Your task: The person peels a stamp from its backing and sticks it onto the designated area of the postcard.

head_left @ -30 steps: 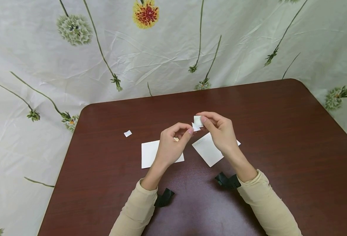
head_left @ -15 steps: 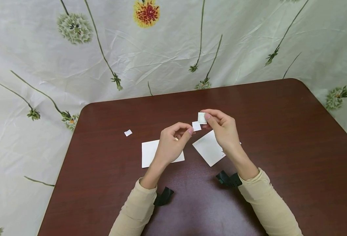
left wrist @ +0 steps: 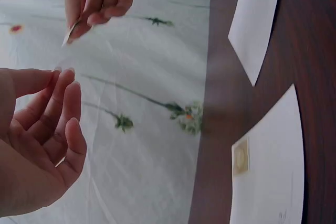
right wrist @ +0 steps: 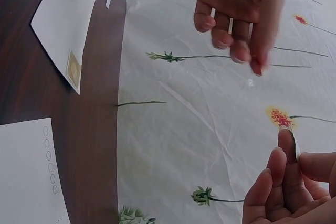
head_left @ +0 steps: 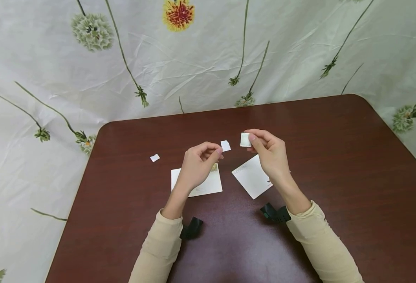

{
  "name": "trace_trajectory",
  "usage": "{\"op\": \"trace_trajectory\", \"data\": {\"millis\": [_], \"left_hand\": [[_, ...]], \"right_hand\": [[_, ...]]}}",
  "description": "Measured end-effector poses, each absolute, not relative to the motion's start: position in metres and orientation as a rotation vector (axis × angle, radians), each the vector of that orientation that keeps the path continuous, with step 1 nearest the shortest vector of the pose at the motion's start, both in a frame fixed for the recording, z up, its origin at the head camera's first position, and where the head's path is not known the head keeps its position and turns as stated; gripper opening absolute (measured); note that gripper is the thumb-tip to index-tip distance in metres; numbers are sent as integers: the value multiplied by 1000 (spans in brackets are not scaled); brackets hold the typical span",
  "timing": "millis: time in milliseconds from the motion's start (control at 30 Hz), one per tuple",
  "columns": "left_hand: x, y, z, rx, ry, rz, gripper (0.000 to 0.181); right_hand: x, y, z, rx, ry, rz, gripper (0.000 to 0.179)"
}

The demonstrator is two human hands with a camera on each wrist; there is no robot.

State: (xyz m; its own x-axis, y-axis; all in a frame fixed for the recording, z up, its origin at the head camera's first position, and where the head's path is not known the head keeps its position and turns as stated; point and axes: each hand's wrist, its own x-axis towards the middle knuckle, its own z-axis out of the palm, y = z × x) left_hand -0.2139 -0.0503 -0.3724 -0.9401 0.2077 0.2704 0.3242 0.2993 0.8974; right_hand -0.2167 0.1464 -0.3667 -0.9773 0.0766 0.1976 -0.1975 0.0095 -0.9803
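Paper slip (head_left: 226, 146) and white paper square (head_left: 245, 140), held apart in midair.
Left hand (head_left: 198, 165) pinches the slip over a stamped white card (head_left: 208, 185); right hand (head_left: 273, 155) pinches the square over a second white card (head_left: 251, 179), both pieces between the hands.

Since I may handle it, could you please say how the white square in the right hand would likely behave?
The white square looks thin edge-on, so it is probably light. It juts nearly flat from the right hand, suggesting some stiffness, though it could crease if pushed.
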Motion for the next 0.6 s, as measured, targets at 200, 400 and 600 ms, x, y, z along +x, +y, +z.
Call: {"op": "trace_trajectory", "data": {"millis": [200, 400, 600], "left_hand": [[-228, -80, -379, -259, -2615, -1649, 16], [-240, -113, -387, -2, -2683, -1589, 21], [-248, -140, -398, 226, -2753, -1605, 26]], "right_hand": [[-216, 145, -368, 127, -2082, 2085, 19], [-217, 143, -369, 136, -2088, 2110, 20], [-217, 144, -368, 109, -2122, 2129, 21]]}}
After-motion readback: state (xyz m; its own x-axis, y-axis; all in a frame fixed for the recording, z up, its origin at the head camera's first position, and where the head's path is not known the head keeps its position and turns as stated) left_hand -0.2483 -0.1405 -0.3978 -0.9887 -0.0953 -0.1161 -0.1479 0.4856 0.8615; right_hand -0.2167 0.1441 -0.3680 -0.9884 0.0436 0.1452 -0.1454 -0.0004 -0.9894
